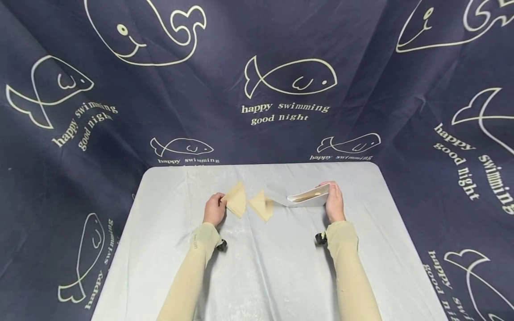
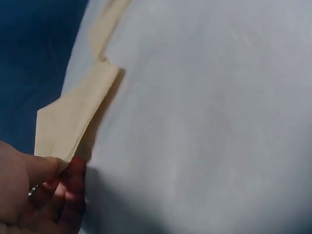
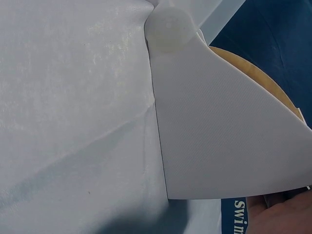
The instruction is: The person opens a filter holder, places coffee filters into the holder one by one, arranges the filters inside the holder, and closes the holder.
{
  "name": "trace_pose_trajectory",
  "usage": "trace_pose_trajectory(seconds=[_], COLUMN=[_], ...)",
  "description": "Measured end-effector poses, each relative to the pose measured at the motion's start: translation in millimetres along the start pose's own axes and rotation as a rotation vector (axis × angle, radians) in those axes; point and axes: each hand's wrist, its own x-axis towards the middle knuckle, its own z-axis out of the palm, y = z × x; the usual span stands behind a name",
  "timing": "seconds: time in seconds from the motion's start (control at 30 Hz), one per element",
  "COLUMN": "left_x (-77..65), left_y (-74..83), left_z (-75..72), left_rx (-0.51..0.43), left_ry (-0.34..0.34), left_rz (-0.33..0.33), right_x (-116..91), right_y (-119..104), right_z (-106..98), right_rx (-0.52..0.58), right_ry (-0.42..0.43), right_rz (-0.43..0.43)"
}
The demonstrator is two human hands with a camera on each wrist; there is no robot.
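Between thumb and fingers, my left hand (image 1: 214, 209) pinches a tan cone-shaped paper coffee filter (image 1: 236, 199) by its lower corner. The left wrist view shows the crimped seam of this coffee filter (image 2: 78, 109) facing the camera. A second coffee filter (image 1: 260, 206) lies on the table just right of it. My right hand (image 1: 335, 204) grips the right end of a white fan-shaped filter holder (image 1: 313, 201), its translucent lid (image 1: 276, 194) swung out to the left. Inside the holder, more tan filters (image 3: 258, 73) show above the white wall.
A pale grey cloth covers the table (image 1: 249, 276), with creases running toward the front. Dark blue curtains (image 1: 225, 93) printed with fish and whales stand behind the table and along both sides. Black wrist cameras sit by both cuffs.
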Motion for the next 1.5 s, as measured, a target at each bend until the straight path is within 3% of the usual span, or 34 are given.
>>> trace_pose_trajectory(seconds=[0.27, 0.5, 0.67, 0.8, 0.93, 1.2, 1.5], left_x=[-0.4, -2.9, -6.3, -8.4, -10.0, -14.5, -18.4], left_y=[13.2, 33.5, 47.3, 55.3, 60.8, 75.7, 88.1], left_z=[-6.8, -18.9, -23.6, -25.1, -24.8, -17.2, -13.5], left_rx=[-0.210, -0.309, -0.369, -0.390, -0.375, -0.429, -0.496], left_ry=[-0.067, -0.049, -0.059, -0.066, -0.062, -0.092, -0.152], left_rz=[-0.047, -0.006, 0.034, 0.069, 0.098, 0.131, 0.145], right_x=[-1.6, 0.0, 1.5, 1.0, -1.8, -10.6, -21.8], right_y=[0.6, -7.3, -23.0, -46.2, -65.0, -86.9, -96.0], right_z=[1.7, 0.4, 1.2, 8.9, 24.2, 62.3, 107.6], right_rx=[0.004, 0.051, -0.078, -0.110, -0.086, -0.051, -0.123], right_ry=[0.026, 0.073, 0.231, 0.250, 0.172, -0.124, -0.358], right_rz=[0.009, 0.028, -0.153, -0.316, -0.385, -0.330, -0.309])
